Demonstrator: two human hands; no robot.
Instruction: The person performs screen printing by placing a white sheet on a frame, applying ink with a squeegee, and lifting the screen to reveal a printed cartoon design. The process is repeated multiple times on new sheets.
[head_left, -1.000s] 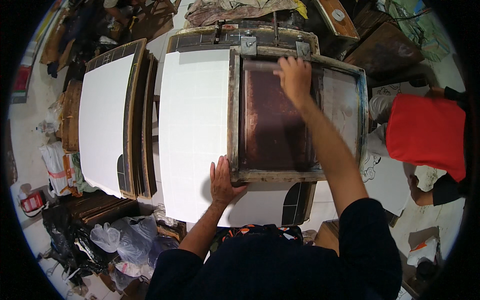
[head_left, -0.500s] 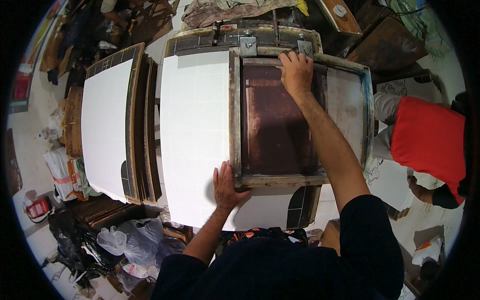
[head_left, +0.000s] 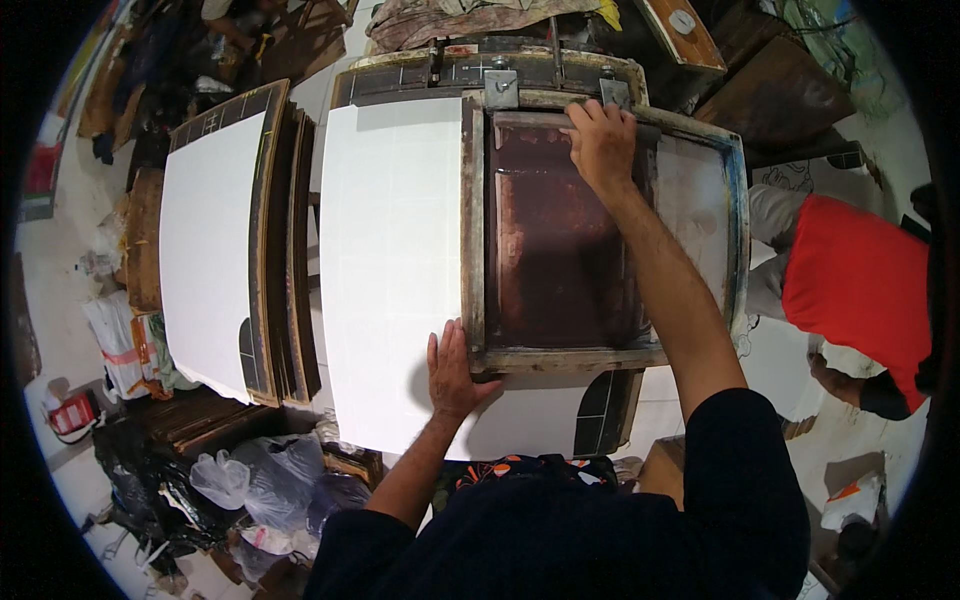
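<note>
A wooden-framed printing screen (head_left: pixel 473 230) with dark reddish-brown, shiny mesh lies over a large white sheet (head_left: pixel 390 230). Across the far end of the mesh is a bar that looks like a squeegee (head_left: pixel 530 120), partly covered by my right hand (head_left: pixel 603 150). The fingers of that hand are curled over the bar. My left hand (head_left: pixel 455 375) rests flat on the white sheet, fingers stretched out, beside the near left corner of the frame. Metal hinge clamps (head_left: pixel 501 88) hold the frame's far edge.
On the left stands another board with a white sheet (head_left: pixel 210 250), next to several upright-edged boards (head_left: pixel 300 260). A person in red (head_left: pixel 855 285) is at the right. Plastic bags (head_left: pixel 265 485) lie at the lower left. Cloths (head_left: pixel 450 25) are heaped beyond the far edge.
My right hand has shifted slightly to the right at the far end of the screen. A shiny line across the mesh sits slightly nearer. My left hand stays in place.
</note>
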